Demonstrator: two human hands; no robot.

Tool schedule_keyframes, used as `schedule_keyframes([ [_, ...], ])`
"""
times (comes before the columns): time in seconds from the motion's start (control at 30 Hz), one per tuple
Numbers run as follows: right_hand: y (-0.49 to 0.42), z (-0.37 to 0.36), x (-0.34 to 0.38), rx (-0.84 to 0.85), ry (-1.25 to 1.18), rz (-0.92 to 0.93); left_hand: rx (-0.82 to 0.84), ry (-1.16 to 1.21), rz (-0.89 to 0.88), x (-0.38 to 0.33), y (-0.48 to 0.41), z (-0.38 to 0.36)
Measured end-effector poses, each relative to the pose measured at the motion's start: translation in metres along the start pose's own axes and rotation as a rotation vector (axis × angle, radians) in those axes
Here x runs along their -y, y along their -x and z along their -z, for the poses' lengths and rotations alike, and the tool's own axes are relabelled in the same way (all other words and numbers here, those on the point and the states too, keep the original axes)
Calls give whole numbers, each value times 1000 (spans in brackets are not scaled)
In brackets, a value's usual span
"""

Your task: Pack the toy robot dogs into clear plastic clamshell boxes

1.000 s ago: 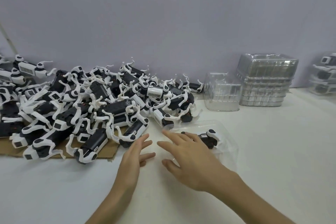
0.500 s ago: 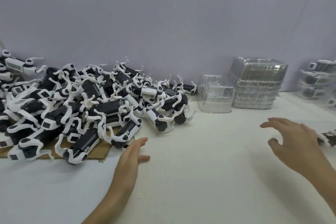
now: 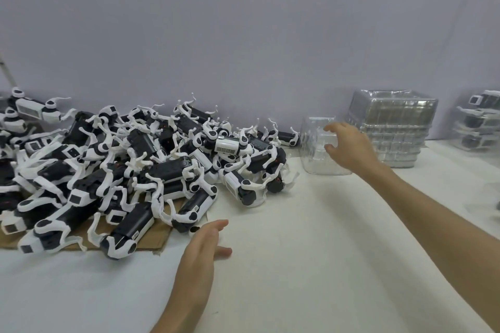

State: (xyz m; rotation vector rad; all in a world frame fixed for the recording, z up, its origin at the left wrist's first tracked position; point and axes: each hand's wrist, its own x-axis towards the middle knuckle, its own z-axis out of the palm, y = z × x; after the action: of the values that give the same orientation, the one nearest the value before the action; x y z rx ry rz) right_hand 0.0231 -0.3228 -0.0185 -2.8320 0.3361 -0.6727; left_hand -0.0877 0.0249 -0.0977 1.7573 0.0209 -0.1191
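A big heap of black-and-white toy robot dogs point(image 3: 130, 170) covers the left of the white table. A small stack of clear plastic clamshell boxes point(image 3: 316, 149) stands at the back, right of the heap. My right hand point(image 3: 349, 146) reaches over to that stack, fingers curved over its top rim and thumb on its near side, gripping it. My left hand point(image 3: 203, 246) lies low over the table in front of the heap, fingers straight, holding nothing.
A taller stack of clear clamshell boxes point(image 3: 392, 127) stands just right of the small one. Packed boxes with dogs point(image 3: 479, 121) sit at the far right by the wall. Brown cardboard point(image 3: 154, 238) lies under the heap. Another clear box point(image 3: 493, 197) shows blurred at the right edge.
My right hand pushed a packed box off to the right, then swung back and up to the small stack of clear boxes. My left hand has hardly moved.
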Motion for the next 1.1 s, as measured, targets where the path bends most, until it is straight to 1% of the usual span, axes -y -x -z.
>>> schedule_keyframes([
  [0.13, -32, -7, -5, 215, 204, -54, 0, -3, -1, 1, -2, 1],
  [0.2, -42, -8, -5, 233, 214, -72, 5, -9, 1, 1, -2, 1],
  [0.3, -50, -2, -2, 121, 212, -43, 18, -20, -26, 2, -1, 0],
  [0.43, -57, 14, 2, -90, 93, -56, 28, -29, -57, 2, 1, 0],
  [0.53, -57, 24, 5, -167, 29, -33, 29, -36, -70, 2, 1, 0],
  [0.67, -47, 28, 10, -248, -32, 60, 42, -32, -64, 3, 0, 0],
  [0.73, -40, 25, 9, -267, -52, 101, 46, -31, -70, 4, -1, -1],
  [0.8, -37, 22, 8, -242, -18, 132, 39, -36, -76, 5, -3, -2],
  [0.93, -32, 13, 5, -185, 44, 106, 27, -32, -80, 8, -5, -2],
  [1.03, -22, 11, 11, -249, 25, 102, 42, -13, -94, 11, -8, 1],
  [1.1, -10, 18, 26, -306, -21, 100, 94, -16, -106, 11, -10, 2],
])
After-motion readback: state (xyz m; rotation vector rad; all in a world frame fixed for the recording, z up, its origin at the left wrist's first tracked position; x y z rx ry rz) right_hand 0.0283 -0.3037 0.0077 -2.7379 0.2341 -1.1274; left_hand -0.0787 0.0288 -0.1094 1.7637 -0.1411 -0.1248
